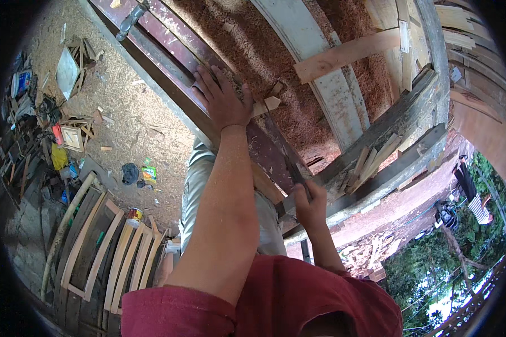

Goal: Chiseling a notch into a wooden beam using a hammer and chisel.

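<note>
My left hand (224, 101) lies flat with its fingers stretched over a dark red board (264, 147) on the bench. Close to its thumb, a short pale strip of wood (267, 105) with a pointed end sticks out past the board. The fist of my right hand (310, 203) is closed around the dark handle of a handsaw (288, 158). Seen nearly edge-on, its narrow blade runs up and away toward the pale strip. Whether the teeth touch the wood, I cannot tell.
A hammer (131, 21) rests at the bench's far left end. A pale curved plank (320, 73) and a crosswise board (351, 54) lie to the right. Wood offcuts (374, 163) sit on the thick right beam. Wooden frames (98, 247) and litter occupy the left floor.
</note>
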The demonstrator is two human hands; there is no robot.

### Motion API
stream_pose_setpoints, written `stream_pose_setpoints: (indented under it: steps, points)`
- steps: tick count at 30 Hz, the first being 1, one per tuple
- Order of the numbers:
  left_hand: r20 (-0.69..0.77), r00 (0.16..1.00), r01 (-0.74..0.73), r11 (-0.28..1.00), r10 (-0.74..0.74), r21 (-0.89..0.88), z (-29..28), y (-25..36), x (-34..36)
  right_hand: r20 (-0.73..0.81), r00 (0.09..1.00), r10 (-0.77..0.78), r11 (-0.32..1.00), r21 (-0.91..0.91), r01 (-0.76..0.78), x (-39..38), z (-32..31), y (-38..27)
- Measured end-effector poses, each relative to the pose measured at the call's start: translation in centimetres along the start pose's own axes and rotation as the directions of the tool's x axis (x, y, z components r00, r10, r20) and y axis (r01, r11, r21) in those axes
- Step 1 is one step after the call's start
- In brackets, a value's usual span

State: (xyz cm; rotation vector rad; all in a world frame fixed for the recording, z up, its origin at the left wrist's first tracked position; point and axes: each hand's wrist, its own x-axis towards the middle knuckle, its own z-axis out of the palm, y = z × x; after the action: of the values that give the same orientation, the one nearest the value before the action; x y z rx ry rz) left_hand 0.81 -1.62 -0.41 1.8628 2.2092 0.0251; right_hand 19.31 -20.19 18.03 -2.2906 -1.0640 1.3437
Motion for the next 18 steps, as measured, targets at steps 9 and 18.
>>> stream_pose_setpoints:
  steps: [9,18]
  points:
    - [0.011,1.0,-0.01,1.0,0.01,0.016,0.0,0.0,0.4,0.056,0.998,0.03,0.99,0.136,-0.038,3.8,1.4,-4.5]
    - [-0.03,0.996,-0.082,0.997,0.081,-0.016,0.1,0.4,0.0,-0.077,0.992,-0.102,0.993,0.059,0.107,5.4,2.9,-3.4]
